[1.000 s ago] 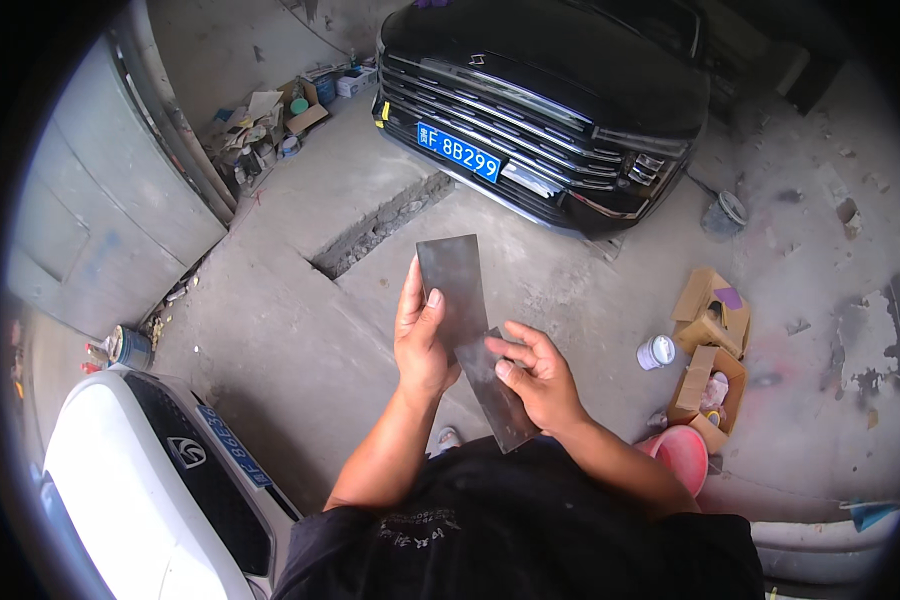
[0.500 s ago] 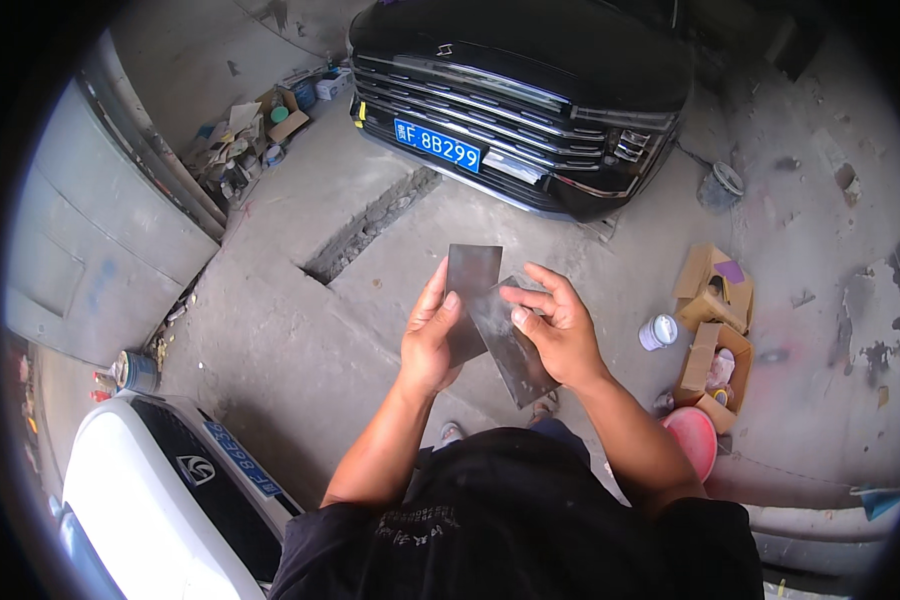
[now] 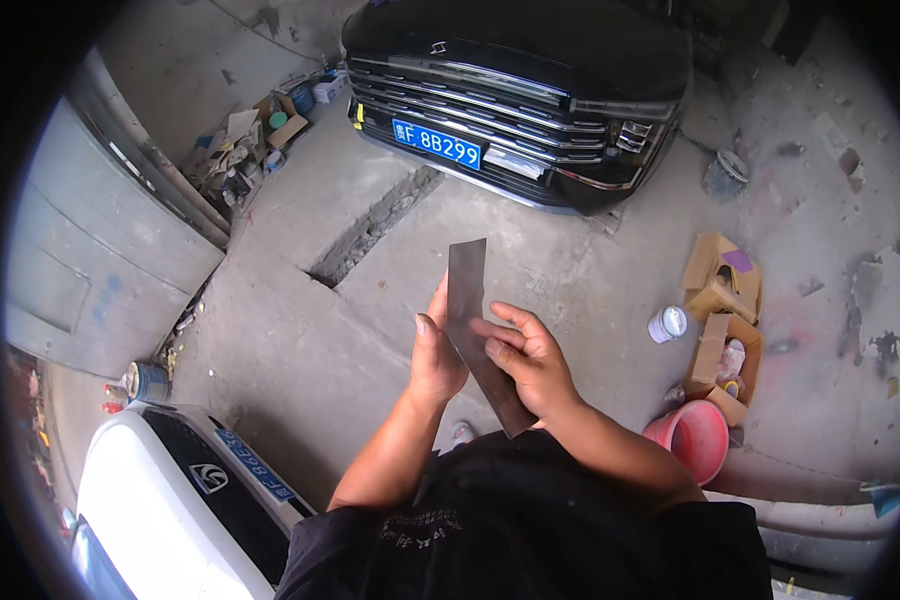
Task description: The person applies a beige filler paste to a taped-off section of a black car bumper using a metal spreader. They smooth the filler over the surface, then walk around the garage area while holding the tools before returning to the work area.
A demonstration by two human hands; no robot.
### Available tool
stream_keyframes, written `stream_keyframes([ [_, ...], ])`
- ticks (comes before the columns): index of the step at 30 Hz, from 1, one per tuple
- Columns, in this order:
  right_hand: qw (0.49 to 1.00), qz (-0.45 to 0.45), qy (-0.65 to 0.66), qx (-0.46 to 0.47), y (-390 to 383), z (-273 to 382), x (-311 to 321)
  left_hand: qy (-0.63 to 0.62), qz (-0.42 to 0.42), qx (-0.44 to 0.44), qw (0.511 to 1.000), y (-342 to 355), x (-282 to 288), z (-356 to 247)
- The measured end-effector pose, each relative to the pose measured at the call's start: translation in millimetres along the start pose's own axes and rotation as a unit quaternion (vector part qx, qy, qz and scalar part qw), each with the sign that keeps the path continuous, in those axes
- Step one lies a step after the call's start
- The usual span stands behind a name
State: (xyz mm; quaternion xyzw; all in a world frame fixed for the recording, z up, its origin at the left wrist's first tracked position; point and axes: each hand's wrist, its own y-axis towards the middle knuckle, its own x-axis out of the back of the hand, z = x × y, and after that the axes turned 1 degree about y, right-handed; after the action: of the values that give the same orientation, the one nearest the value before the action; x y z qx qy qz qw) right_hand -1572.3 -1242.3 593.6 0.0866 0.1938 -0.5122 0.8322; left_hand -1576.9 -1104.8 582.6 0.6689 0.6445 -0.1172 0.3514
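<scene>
In front of my chest my left hand (image 3: 436, 358) supports a thin dark grey rectangular sheet (image 3: 467, 275) from its left side, thumb raised and the other fingers mostly behind it. A second dark strip (image 3: 497, 388) slants down toward my shirt, and my right hand (image 3: 532, 368) grips it between thumb and fingers. Both pieces look like sandpaper, though the frames do not settle the material. They meet or overlap near my right fingertips; whether they press together is hard to tell.
A black car (image 3: 510, 120) faces me beyond a rubble-filled floor trench (image 3: 375, 228). At lower left stands a white car (image 3: 160, 500). To the right are a paint can (image 3: 667, 323), cardboard boxes (image 3: 705, 370), a red bucket (image 3: 692, 445) and a grey bucket (image 3: 725, 175).
The right hand and its strip have moved left and down toward my body, bringing the two pieces closer into line. My left thumb has lifted off the upper sheet's face.
</scene>
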Motion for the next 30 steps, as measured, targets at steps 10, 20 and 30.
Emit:
stream_keyframes([
  [10,0.988,0.0,0.142,-0.051,-1,13,-19,0.15,0.005,-0.02,0.989,4,-8,-4],
  [20,0.992,0.034,0.122,-0.006,-5,6,-19,0.221,0.041,-0.016,0.974,2,-1,-7],
  [30,0.992,-0.019,0.011,0.127,4,15,-17,0.185,0.015,-0.007,0.983,-2,-4,-3],
])
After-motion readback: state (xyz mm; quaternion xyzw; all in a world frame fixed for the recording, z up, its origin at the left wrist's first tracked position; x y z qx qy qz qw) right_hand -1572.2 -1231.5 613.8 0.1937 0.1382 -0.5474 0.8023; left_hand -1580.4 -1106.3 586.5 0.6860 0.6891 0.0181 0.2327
